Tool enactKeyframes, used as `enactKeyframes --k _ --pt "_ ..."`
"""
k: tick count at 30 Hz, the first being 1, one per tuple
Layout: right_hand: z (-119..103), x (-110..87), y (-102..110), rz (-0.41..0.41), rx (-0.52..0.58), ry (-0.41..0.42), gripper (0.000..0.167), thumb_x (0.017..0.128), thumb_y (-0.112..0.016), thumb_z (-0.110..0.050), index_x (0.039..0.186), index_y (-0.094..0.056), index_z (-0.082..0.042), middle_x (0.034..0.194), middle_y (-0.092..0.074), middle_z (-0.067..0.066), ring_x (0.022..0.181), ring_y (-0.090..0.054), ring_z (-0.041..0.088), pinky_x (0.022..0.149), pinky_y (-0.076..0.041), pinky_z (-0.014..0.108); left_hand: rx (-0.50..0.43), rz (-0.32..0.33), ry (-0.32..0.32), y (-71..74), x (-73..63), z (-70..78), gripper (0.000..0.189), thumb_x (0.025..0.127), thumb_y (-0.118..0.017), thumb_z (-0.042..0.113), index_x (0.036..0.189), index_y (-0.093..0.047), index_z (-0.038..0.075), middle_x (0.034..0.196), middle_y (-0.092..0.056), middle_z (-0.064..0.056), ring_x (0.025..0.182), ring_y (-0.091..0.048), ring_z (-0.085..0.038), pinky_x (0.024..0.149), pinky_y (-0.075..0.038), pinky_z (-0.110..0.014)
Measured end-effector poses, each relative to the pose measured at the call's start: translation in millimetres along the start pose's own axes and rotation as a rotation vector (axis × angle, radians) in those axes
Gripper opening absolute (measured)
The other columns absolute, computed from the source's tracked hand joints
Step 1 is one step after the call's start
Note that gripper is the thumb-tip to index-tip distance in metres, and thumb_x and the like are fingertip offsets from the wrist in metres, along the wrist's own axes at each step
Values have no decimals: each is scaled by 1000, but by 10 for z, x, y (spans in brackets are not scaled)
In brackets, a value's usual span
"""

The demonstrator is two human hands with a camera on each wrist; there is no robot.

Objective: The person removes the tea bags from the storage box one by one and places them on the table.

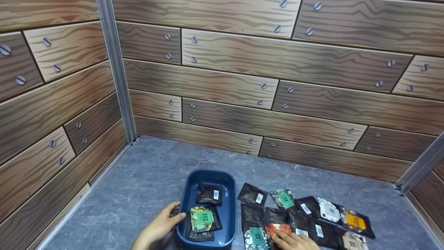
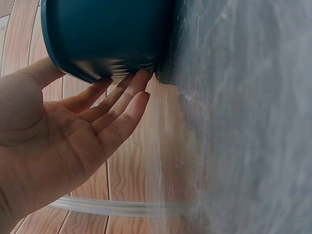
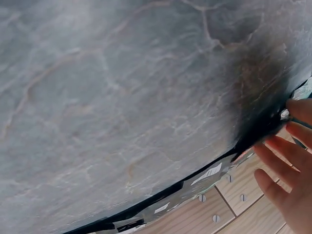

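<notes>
A deep blue plastic bin (image 1: 230, 222) holds several flat black sachets, one with a green and yellow floral front (image 1: 202, 218) on top. My left hand (image 1: 159, 222) grips the bin's left side, thumb at the rim and fingers along the outer wall; the left wrist view shows those fingers (image 2: 117, 102) against the lower wall. To the right of the bin, sachets lie in overlapping rows. Over the front row is my right hand (image 1: 295, 241), fingertips on a sachet with a red front (image 1: 279, 228). In the right wrist view, thumb and index finger (image 3: 297, 129) pinch a shiny sachet edge.
Around the red one lie a green-labelled sachet (image 1: 256, 238), another green one (image 1: 283, 198), a white one (image 1: 328, 210), an orange one (image 1: 354, 220) and several black backs with barcodes. Wood-patterned walls (image 1: 222, 80) border the grey marbled table (image 1: 152, 166).
</notes>
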State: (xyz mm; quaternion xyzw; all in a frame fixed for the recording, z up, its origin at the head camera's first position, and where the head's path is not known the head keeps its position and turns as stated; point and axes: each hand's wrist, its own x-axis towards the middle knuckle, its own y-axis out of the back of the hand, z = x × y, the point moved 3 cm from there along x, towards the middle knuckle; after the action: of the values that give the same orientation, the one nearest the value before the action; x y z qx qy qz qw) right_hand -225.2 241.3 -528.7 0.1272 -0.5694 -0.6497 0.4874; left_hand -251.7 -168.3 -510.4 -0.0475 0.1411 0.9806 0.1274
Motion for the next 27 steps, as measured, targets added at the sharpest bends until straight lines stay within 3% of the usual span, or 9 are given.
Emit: enactKeyframes --k 9,13,15,17,21,27 --pt "-20 -3 0 -107 57 -54 36 89 -68 -49 111 -73 -21 108 -71 0 78 -64 16 54 -49 31 -15 -12 -17 -8 17 -14 57 102 -54 16 140 -32 -20 129 -50 -36 120 -51 -51 90 -52 -52" --pt "15 39 45 -238 143 -90 43 94 -59 -54 116 -71 -19 113 -69 2 83 -65 20 58 -51 36 -17 -14 -18 -10 29 -21 56 102 -54 15 140 -32 -21 129 -51 -35 119 -52 -50 89 -53 -51" --pt "26 67 71 -263 161 -95 46 94 -57 -56 116 -70 -18 114 -69 4 85 -65 21 59 -52 37 -18 -17 -20 -11 32 -23 56 103 -53 15 140 -32 -21 129 -50 -36 119 -52 -50 90 -53 -51" --pt "24 92 93 -234 155 -83 46 93 -58 -56 116 -71 -17 112 -69 4 84 -65 21 58 -53 36 -24 -19 -16 -13 31 -22 56 103 -53 15 140 -32 -20 129 -50 -35 119 -52 -50 90 -53 -51" --pt "-12 148 128 -49 75 -22 42 89 -65 -56 109 -73 -20 104 -71 1 82 -65 18 56 -51 32 -35 -20 -24 -14 15 -11 55 102 -54 15 140 -33 -20 129 -51 -35 119 -52 -49 90 -53 -51" --pt "-86 325 240 98 12 49 39 72 -85 -30 107 -72 -19 102 -71 -1 84 -64 15 59 -47 28 -39 -19 -19 -8 0 1 57 102 -54 15 141 -32 -20 129 -50 -35 120 -50 -50 91 -52 -52"
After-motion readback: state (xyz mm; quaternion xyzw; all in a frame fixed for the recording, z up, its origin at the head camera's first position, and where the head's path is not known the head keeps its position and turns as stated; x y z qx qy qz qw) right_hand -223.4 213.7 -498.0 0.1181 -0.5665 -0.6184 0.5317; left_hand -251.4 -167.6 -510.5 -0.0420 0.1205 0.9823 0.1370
